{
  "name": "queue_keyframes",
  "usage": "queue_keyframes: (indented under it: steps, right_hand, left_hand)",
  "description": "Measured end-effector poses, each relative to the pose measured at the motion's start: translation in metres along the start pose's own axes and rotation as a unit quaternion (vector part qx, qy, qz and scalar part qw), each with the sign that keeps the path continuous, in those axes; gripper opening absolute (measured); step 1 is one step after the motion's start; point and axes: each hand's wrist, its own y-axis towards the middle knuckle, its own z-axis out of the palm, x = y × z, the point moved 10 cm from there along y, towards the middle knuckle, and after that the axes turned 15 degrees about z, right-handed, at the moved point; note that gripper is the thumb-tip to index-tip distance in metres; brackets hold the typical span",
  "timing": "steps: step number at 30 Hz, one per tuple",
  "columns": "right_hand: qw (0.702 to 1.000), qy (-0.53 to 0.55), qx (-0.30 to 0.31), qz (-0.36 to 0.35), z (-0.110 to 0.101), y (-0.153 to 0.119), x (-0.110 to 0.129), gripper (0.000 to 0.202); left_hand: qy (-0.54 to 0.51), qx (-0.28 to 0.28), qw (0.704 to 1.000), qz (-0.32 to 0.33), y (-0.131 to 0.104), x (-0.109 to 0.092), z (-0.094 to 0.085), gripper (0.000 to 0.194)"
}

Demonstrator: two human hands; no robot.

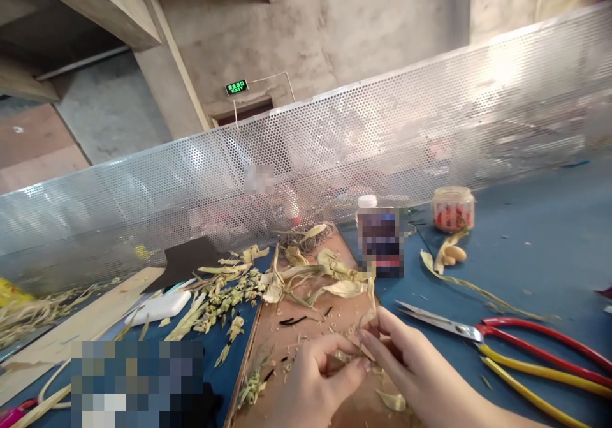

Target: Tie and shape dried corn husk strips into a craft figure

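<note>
Above the brown board [306,326], my left hand [325,374] and my right hand [404,358] meet with fingers pinched together. Between the fingertips is a pale dried husk strip [372,297], its upper end standing up past my right hand. Its lower part is mostly hidden by the fingers. More dried husk pieces [339,287] lie on the board just beyond my hands, with short black bits [292,321] and small scraps around. Right of my right hand lie open-bladed scissors [471,332] with one red and one yellow handle.
A white-capped bottle [367,202] and a clear jar [453,210] with red print stand behind on the blue table [526,236]. Greenish husk bundles [229,300], a white case [159,307] and a pale plank [81,326] lie left. A perforated metal screen [325,141] runs along the back.
</note>
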Motion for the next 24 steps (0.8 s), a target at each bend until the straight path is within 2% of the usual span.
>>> queue_keyframes:
  steps: [3,9,12,16,20,24]
  right_hand:
    - [1.0,0.003,-0.014,-0.009,-0.002,-0.002,0.004,0.019]
    - [0.999,-0.006,-0.03,-0.024,-0.006,-0.004,0.001,0.015]
    - [0.999,-0.016,-0.028,-0.015,-0.007,-0.001,-0.001,0.016]
    - [0.999,-0.048,0.021,0.005,-0.001,-0.003,0.002,0.019]
    - [0.992,-0.079,0.098,-0.002,0.008,-0.011,0.013,0.008]
    - [0.989,-0.094,0.115,-0.024,0.008,-0.013,0.019,0.006]
  left_hand:
    - [-0.032,-0.01,0.999,-0.01,0.0,0.008,-0.001,0.025]
    - [-0.025,-0.002,1.0,0.019,0.0,-0.001,-0.001,0.018]
    - [-0.036,-0.004,0.999,0.011,-0.001,0.001,0.0,0.019]
    - [-0.07,-0.01,0.997,-0.008,-0.001,0.009,-0.002,0.026]
    - [-0.107,-0.014,0.994,-0.028,-0.003,0.013,-0.004,0.026]
    - [-0.138,-0.023,0.99,-0.035,-0.004,0.017,-0.003,0.027]
